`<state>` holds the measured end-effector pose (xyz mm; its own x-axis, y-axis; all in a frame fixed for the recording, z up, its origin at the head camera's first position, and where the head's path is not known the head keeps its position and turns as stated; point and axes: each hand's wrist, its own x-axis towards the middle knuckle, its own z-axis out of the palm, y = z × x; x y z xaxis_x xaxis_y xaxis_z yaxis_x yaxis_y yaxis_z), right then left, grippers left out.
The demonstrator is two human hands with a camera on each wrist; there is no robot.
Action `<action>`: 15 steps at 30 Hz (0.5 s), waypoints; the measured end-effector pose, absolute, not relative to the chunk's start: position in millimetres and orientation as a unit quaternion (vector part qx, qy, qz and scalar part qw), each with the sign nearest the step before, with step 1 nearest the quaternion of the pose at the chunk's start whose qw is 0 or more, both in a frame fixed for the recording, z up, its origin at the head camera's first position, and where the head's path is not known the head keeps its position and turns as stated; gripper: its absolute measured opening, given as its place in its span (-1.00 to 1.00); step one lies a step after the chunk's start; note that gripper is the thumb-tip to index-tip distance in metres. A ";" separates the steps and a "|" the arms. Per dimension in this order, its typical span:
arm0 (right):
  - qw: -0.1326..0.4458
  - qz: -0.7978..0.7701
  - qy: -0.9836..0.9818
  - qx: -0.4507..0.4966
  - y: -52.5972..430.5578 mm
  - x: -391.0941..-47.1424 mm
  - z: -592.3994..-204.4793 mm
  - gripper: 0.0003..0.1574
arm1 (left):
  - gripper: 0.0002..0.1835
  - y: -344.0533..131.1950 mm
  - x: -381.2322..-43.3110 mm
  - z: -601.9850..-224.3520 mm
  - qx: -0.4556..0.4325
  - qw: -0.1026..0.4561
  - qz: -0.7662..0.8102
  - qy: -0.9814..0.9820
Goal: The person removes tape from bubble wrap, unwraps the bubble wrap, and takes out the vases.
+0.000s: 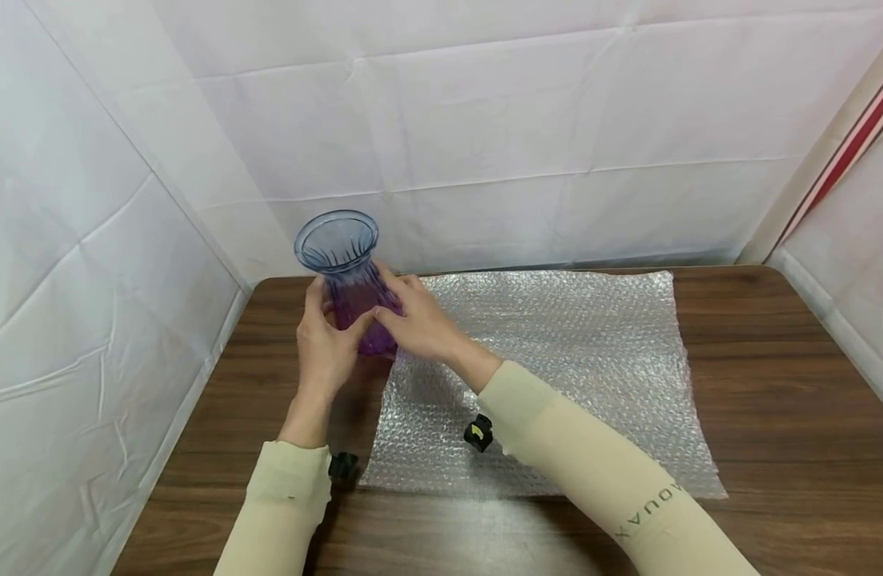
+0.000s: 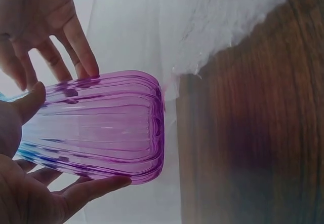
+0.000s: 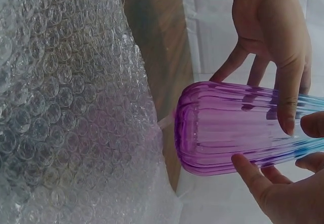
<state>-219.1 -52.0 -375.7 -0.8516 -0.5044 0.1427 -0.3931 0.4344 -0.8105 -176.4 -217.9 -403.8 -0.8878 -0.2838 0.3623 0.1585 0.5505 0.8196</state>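
A ribbed glass vase [image 1: 355, 300], blue at its flared mouth and purple toward the base, is held between both hands near the table's back left. My left hand [image 1: 322, 340] grips its left side, with the thumb across the front. From the other side my right hand [image 1: 421, 320] holds it, and the two thumbs meet at the front. In the left wrist view the purple base [image 2: 136, 127] appears raised off the table. The right wrist view shows fingers of both hands against the glass. A sheet of bubble wrap [image 1: 557, 360] lies flat, just right of the vase.
The bubble wrap covers the middle of a dark wood-grain table [image 1: 794, 416]. White sheeting [image 1: 485, 120] hangs behind the table and along its sides. Small black devices [image 1: 479, 433] sit by the wrists. A red strip [image 1: 855, 140] runs down the right corner.
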 end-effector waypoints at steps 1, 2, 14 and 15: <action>0.062 -0.459 0.845 -0.268 -52.4 -219.6 -376.2 -0.08 | -0.04 -218.6 -176.9 -404.0 0.038 0.235 -0.476 -0.847; 0.063 -0.459 0.845 -0.269 -53.0 -220.2 -376.5 -0.08 | -0.04 -219.3 -177.7 -404.5 0.039 0.236 -0.478 -0.845; 0.118 -0.490 0.812 -0.295 -61.5 -229.8 -384.3 -0.13 | -0.07 -226.5 -185.9 -410.2 0.067 0.247 -0.495 -0.830; 0.124 -0.495 0.809 -0.294 -62.3 -230.3 -385.2 -0.14 | -0.07 -227.3 -186.4 -411.4 0.067 0.249 -0.497 -0.829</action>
